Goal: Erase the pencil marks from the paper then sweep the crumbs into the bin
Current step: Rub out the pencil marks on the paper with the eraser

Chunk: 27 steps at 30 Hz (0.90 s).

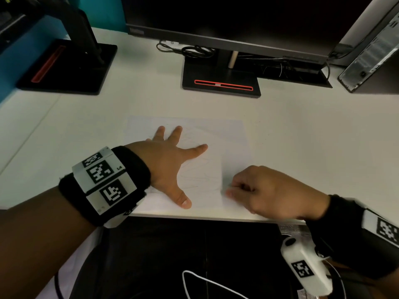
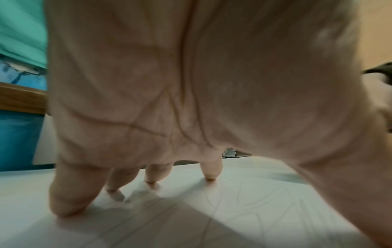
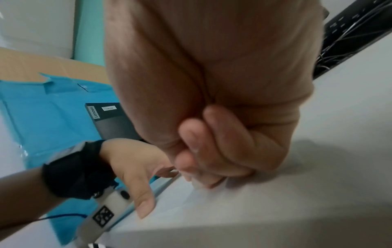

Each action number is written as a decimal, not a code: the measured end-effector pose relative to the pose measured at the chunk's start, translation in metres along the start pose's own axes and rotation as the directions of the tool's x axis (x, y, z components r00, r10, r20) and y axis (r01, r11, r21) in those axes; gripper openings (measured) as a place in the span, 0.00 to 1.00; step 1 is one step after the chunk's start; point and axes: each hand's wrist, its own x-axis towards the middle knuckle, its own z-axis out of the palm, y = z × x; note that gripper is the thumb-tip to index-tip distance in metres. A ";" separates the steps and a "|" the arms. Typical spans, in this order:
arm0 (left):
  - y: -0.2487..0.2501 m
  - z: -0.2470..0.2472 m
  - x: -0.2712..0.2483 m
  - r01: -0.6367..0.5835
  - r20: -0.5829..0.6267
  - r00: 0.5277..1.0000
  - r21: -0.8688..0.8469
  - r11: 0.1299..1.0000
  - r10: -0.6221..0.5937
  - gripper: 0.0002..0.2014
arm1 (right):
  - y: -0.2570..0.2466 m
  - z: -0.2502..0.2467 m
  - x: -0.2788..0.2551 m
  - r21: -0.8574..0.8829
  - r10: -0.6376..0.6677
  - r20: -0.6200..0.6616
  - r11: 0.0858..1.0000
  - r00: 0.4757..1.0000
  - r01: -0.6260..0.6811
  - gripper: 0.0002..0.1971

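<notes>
A white sheet of paper point(image 1: 233, 137) lies on the white desk point(image 1: 302, 137) near its front edge. Faint pencil marks point(image 1: 200, 178) cross the sheet and show closer in the left wrist view point(image 2: 244, 198). My left hand point(image 1: 170, 160) lies flat on the paper's left half, fingers spread, fingertips point(image 2: 210, 176) pressing down. My right hand point(image 1: 232, 190) sits at the paper's lower right, its fingers point(image 3: 203, 159) curled and pinched together against the sheet. A small pale eraser point(image 1: 223, 190) barely shows at their tips, blurred.
A monitor on a black stand point(image 1: 221, 83) is behind the paper, with loose cables point(image 1: 194, 50) beside it. A second stand point(image 1: 64, 67) is at the back left and a computer case point(image 1: 371, 61) at the back right. The desk's front edge point(image 1: 194, 216) runs just below both hands.
</notes>
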 end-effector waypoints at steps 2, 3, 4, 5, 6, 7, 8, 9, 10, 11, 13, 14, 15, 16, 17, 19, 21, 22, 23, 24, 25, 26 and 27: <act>-0.001 0.000 0.001 0.000 -0.003 1.000 0.002 1.000 0.000 0.67 | 0.004 -0.002 0.001 0.022 0.019 -0.015 1.000 1.000 -0.019 0.21; -0.001 0.001 0.001 0.000 -0.003 1.000 0.001 1.000 0.000 0.67 | 0.006 -0.005 0.003 0.042 0.048 -0.042 0.998 0.998 -0.047 0.21; -0.002 0.001 0.002 0.000 -0.004 1.000 0.003 1.000 0.000 0.67 | 0.007 -0.007 0.004 0.051 0.064 -0.063 0.997 0.996 -0.061 0.21; -0.001 0.001 0.001 0.002 -0.005 1.000 0.004 1.000 -0.002 0.67 | 0.006 -0.006 0.004 0.042 0.058 -0.066 0.998 0.996 -0.056 0.20; -0.002 0.001 0.001 0.003 -0.004 1.000 0.004 1.000 -0.003 0.67 | 0.004 -0.003 0.003 0.024 0.031 -0.051 0.999 0.998 -0.030 0.20; -0.001 0.001 0.001 0.002 -0.001 1.000 0.003 1.000 -0.002 0.68 | -0.001 0.001 0.001 0.004 0.002 -0.022 1.000 1.000 -0.002 0.20; -0.001 0.001 0.002 0.001 0.000 1.000 0.002 1.000 -0.001 0.68 | -0.004 0.003 0.000 -0.013 -0.015 0.002 1.000 1.000 0.015 0.20; -0.001 0.001 0.002 0.000 -0.001 1.000 0.001 1.000 0.000 0.68 | -0.005 0.002 0.001 -0.016 -0.015 0.008 1.000 1.000 0.015 0.21; -0.002 0.001 0.002 -0.001 -0.002 1.000 0.002 1.000 0.001 0.68 | -0.003 -0.001 0.004 0.000 0.007 -0.008 1.000 1.000 -0.007 0.21; -0.002 0.001 0.002 -0.002 -0.001 1.000 0.002 1.000 0.002 0.68 | -0.001 -0.005 0.006 0.024 0.041 -0.037 0.999 0.998 -0.040 0.21; -0.001 0.001 0.002 0.001 0.001 1.000 0.003 1.000 -0.001 0.68 | 0.000 -0.007 0.008 0.036 0.055 -0.072 0.998 0.996 -0.053 0.20; -0.001 0.001 0.002 0.003 0.003 1.000 0.004 1.000 -0.003 0.68 | -0.003 -0.004 0.007 0.023 0.025 -0.059 0.999 0.998 -0.024 0.19; -0.001 0.000 0.002 0.005 0.006 1.000 0.005 1.000 -0.005 0.68 | -0.008 0.000 0.006 0.003 -0.014 -0.028 1.000 1.000 0.014 0.20; 0.000 0.000 0.002 0.005 0.009 1.000 0.004 1.000 -0.005 0.68 | -0.011 0.003 0.004 -0.016 -0.045 0.003 0.999 0.999 0.045 0.20; 0.000 0.000 0.002 0.003 0.008 1.000 0.004 1.000 -0.003 0.68 | -0.012 0.003 0.005 -0.023 -0.052 0.016 0.998 0.999 0.052 0.21; -0.001 0.000 0.002 -0.002 0.004 1.000 0.006 1.000 0.002 0.68 | -0.004 -0.004 0.012 0.013 0.005 -0.027 1.000 1.000 -0.005 0.22; -0.001 0.001 0.002 -0.002 0.002 1.000 0.007 1.000 0.002 0.68 | -0.002 -0.008 0.014 0.026 0.038 -0.073 0.999 0.997 -0.036 0.21; -0.001 0.000 0.001 0.001 0.002 1.000 0.008 1.000 -0.001 0.68 | -0.004 -0.004 0.013 0.008 0.009 -0.070 1.000 0.998 -0.008 0.20; -0.001 0.000 0.001 0.003 0.006 1.000 0.010 1.000 -0.003 0.68 | -0.009 0.002 0.010 -0.018 -0.041 -0.047 0.999 0.998 0.040 0.20; 0.000 0.000 0.001 0.005 0.011 1.000 0.013 1.000 -0.005 0.68 | -0.014 0.008 0.006 -0.042 -0.084 -0.015 0.996 0.996 0.083 0.20; 0.001 -0.001 0.002 0.006 0.012 1.000 0.016 1.000 -0.006 0.67 | -0.017 0.010 0.005 -0.048 -0.099 0.005 0.994 0.995 0.099 0.21; 0.001 -0.001 0.002 0.006 0.012 1.000 0.018 1.000 -0.006 0.67 | -0.015 0.009 0.007 -0.040 -0.087 0.001 0.995 0.996 0.087 0.21; 0.001 -0.001 0.001 0.005 0.013 1.000 0.019 1.000 -0.005 0.67 | -0.010 0.005 0.010 -0.022 -0.049 -0.026 0.999 0.998 0.048 0.21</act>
